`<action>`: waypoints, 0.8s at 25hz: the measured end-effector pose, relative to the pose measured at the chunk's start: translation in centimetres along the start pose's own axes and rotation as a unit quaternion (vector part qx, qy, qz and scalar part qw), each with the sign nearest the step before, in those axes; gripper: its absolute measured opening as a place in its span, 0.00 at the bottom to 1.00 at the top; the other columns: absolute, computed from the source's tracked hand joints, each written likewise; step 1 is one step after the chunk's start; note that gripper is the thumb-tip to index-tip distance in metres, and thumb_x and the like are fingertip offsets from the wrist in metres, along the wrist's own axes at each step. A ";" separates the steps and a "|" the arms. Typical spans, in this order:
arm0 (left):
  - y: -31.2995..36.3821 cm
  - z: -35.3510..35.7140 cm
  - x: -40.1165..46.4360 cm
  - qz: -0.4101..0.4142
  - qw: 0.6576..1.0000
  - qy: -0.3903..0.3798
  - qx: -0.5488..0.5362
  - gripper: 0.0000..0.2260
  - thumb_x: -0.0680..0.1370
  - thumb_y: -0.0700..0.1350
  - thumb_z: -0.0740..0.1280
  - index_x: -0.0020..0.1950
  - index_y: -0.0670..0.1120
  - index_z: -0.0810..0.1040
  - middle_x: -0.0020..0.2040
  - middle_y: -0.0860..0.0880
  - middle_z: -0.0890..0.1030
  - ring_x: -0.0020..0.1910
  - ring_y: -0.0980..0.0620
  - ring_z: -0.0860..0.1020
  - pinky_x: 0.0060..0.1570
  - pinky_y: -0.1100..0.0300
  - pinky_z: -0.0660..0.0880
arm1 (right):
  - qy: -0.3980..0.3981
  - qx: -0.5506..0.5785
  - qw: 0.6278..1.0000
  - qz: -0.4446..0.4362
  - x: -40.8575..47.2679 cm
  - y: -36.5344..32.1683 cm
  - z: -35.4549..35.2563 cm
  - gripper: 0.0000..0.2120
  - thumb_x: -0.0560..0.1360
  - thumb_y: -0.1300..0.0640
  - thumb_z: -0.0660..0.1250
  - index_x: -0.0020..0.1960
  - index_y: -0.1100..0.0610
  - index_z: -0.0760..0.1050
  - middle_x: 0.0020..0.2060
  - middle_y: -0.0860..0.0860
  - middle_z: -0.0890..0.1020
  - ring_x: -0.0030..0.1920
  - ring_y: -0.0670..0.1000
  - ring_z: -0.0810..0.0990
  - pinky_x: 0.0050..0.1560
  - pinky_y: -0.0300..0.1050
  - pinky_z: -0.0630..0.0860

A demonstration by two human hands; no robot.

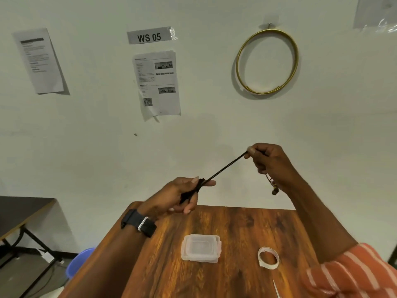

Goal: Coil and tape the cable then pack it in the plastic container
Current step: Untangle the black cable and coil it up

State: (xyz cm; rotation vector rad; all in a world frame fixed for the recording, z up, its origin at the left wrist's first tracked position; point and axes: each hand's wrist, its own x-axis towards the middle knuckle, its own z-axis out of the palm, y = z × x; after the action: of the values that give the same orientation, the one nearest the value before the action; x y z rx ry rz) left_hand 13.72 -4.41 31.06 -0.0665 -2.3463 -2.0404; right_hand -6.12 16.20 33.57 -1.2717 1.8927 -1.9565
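The left hand grips a small bunch of the black cable. The right hand pinches the cable's other end, pulling it tight above the tabletop. The plastic container sits shut below the hands, with the tape roll just right of it. Coiling looks only begun; taping and packing are left.

My left hand hid the bunched part of the black cable. The wall sheets' print was too small to read. The tabletop ran off the bottom edge.
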 end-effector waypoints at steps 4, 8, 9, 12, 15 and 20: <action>-0.6 1.0 0.0 -0.027 0.992 0.012 -0.121 0.19 0.84 0.47 0.51 0.67 0.40 0.74 0.27 0.42 0.78 0.15 0.56 0.61 0.20 0.62 0.62 | 0.036 0.115 0.992 0.043 -0.4 2.6 0.6 0.13 0.79 0.55 0.66 0.38 0.57 0.80 0.23 0.45 0.63 0.24 0.46 0.61 0.31 0.42 0.63; -2.0 0.6 0.4 -0.083 0.988 0.107 -0.074 0.19 0.83 0.48 0.54 0.66 0.39 0.74 0.30 0.40 0.80 0.17 0.55 0.62 0.23 0.64 0.68 | 0.007 0.234 0.972 0.018 -2.0 1.5 0.6 0.12 0.70 0.50 0.71 0.37 0.59 0.80 0.23 0.46 0.62 0.23 0.45 0.61 0.26 0.39 0.65; -2.4 0.5 0.3 -0.087 0.989 0.064 -0.103 0.20 0.83 0.48 0.53 0.66 0.37 0.74 0.28 0.42 0.78 0.17 0.55 0.62 0.22 0.65 0.65 | 0.017 0.224 0.974 0.014 -1.8 1.3 0.8 0.11 0.72 0.51 0.70 0.38 0.59 0.79 0.23 0.46 0.62 0.23 0.45 0.61 0.25 0.38 0.66; -2.4 1.7 0.2 -0.047 0.960 -0.107 -0.255 0.23 0.84 0.49 0.49 0.71 0.34 0.66 0.27 0.45 0.77 0.15 0.57 0.62 0.23 0.63 0.59 | 0.090 0.189 0.977 0.048 -0.1 2.4 1.3 0.12 0.79 0.54 0.65 0.40 0.58 0.77 0.24 0.47 0.61 0.23 0.45 0.60 0.26 0.39 0.66; -0.1 3.2 1.1 0.072 0.904 -0.174 -0.384 0.25 0.83 0.51 0.49 0.75 0.35 0.57 0.38 0.43 0.83 0.15 0.56 0.69 0.26 0.65 0.71 | 0.090 0.183 0.969 0.139 -1.2 5.3 3.1 0.13 0.80 0.50 0.64 0.42 0.57 0.78 0.26 0.48 0.63 0.25 0.46 0.60 0.26 0.39 0.63; 3.3 3.0 5.8 0.230 0.922 0.161 -0.267 0.21 0.83 0.49 0.54 0.73 0.40 0.63 0.57 0.44 0.83 0.35 0.51 0.84 0.47 0.61 0.80 | -0.113 0.128 0.970 0.171 -8.5 7.3 7.9 0.14 0.82 0.52 0.59 0.55 0.58 0.80 0.28 0.50 0.68 0.27 0.46 0.66 0.31 0.42 0.69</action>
State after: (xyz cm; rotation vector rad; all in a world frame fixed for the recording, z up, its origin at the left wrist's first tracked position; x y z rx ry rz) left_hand 8.15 -0.93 34.21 -0.2477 -1.3737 -2.1600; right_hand 1.00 14.01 22.09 -0.9729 1.5659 -1.7268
